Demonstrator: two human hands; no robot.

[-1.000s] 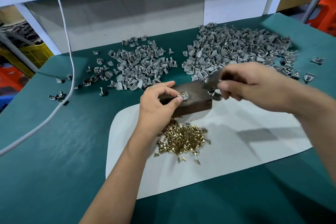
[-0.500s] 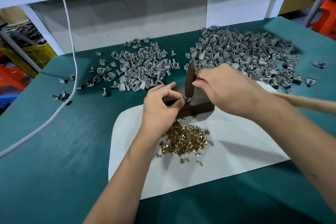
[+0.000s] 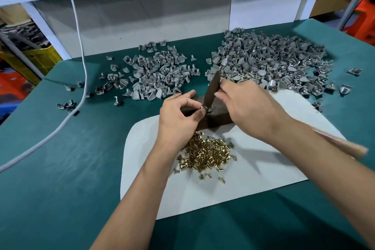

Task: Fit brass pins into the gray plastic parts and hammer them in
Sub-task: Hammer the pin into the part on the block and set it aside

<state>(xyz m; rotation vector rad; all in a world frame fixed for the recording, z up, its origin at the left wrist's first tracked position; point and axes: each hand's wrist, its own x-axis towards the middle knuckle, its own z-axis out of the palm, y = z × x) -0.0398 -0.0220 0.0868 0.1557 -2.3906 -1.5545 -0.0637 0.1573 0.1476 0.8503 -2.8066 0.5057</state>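
Observation:
My left hand (image 3: 178,115) pinches a small gray plastic part (image 3: 203,107) with a brass pin in it on top of a dark block (image 3: 219,116). My right hand (image 3: 245,105) grips a hammer near its dark metal head (image 3: 212,90); the head's lower end meets the part. The wooden handle (image 3: 341,144) runs out to the right behind my forearm. A heap of brass pins (image 3: 207,153) lies on the white sheet (image 3: 263,168) just in front of the block.
Two heaps of gray plastic parts lie at the back of the green table (image 3: 60,168): a smaller one on the left (image 3: 160,75), a larger one on the right (image 3: 269,63). A white cable (image 3: 81,63) trails across the table's left side. A wall closes the back.
A second ago the hammer head hung to the right of the block. It swung down onto the part and stands on it now. My left hand kept its pinch.

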